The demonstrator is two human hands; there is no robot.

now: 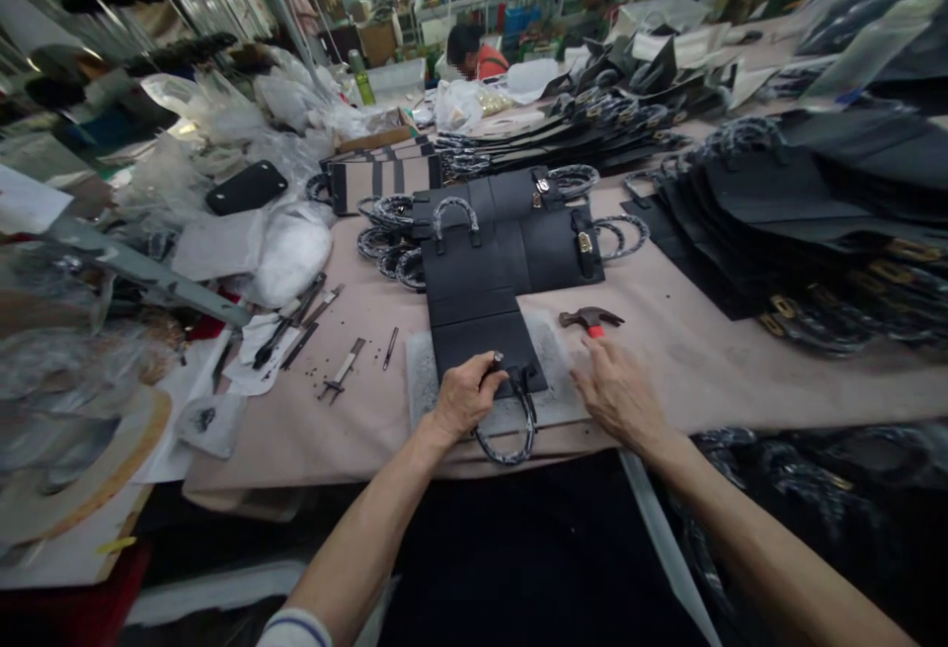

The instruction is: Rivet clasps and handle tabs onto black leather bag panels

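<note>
The left hand (457, 400) pinches a small metal tool (498, 360) over the black bag piece (481, 334), which lies on a pale board (422, 385) by the near edge of the tabletop (711, 370). The right hand (622, 395) is at the hammer (591, 318), but I cannot tell how tight. Best keep the tool straight and fingers low.

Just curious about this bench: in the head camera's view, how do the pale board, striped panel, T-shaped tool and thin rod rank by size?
Largest to smallest:
Pale board
Striped panel
T-shaped tool
Thin rod
</note>
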